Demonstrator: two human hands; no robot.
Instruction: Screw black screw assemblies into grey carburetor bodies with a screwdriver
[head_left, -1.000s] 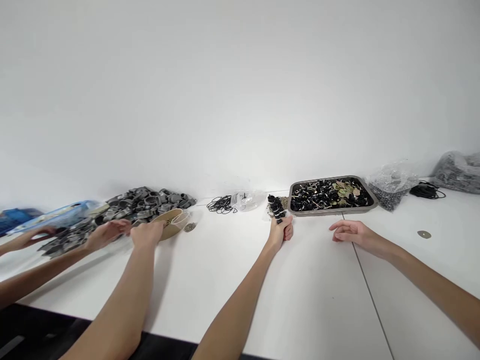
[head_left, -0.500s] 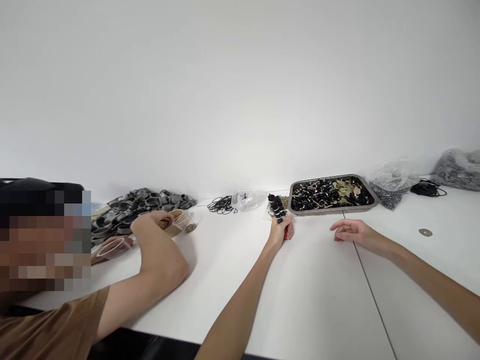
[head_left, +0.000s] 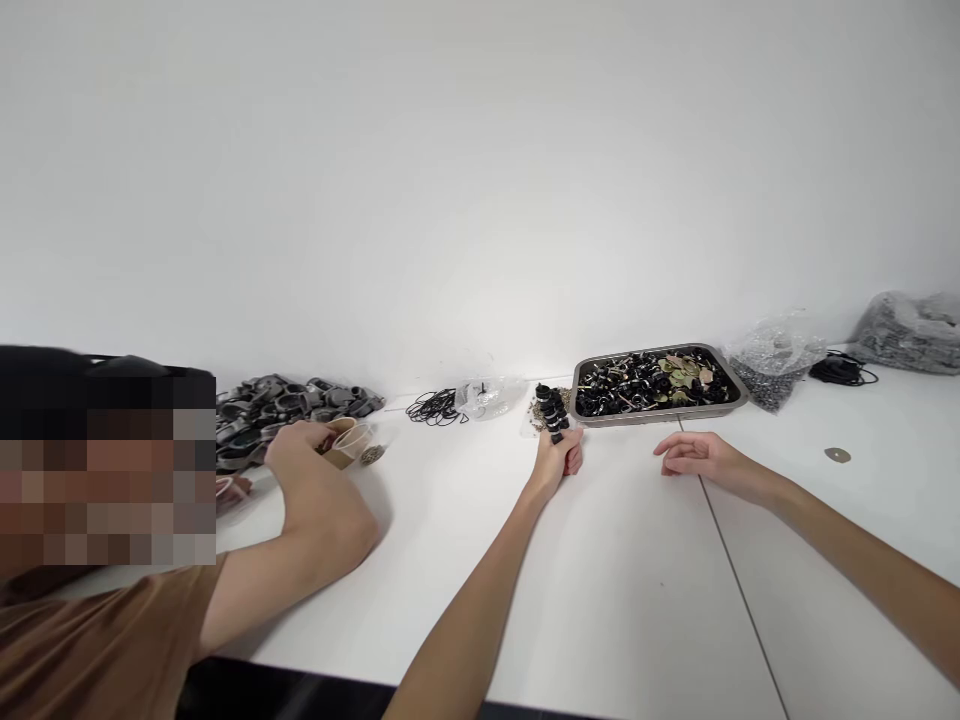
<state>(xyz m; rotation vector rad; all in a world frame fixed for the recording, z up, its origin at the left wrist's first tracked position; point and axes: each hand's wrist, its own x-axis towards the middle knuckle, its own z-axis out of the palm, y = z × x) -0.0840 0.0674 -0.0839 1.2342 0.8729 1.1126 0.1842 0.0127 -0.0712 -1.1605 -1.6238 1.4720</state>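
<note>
My left hand is closed around the lower end of a black ribbed piece with light bands, which stands up out of the fist, slightly tilted. Its grasped end is hidden by the fingers. Just behind it, small brass-coloured parts lie on a clear bag. My right hand rests over the white table, fingers loosely bent and apart, with nothing in them. Nearest to it is the metal tray, filled with small black parts and flat greenish-gold pieces.
At left a co-worker's hand reaches into a tan cup. Grey curved parts are heaped behind. Black cords, a clear plastic bag, bagged dark bits and a flat metal piece lie along the table.
The view has shifted slightly. Something red that showed in my left fist is now out of sight. My right hand stays much as it was; the co-worker's head has leaned further in.
</note>
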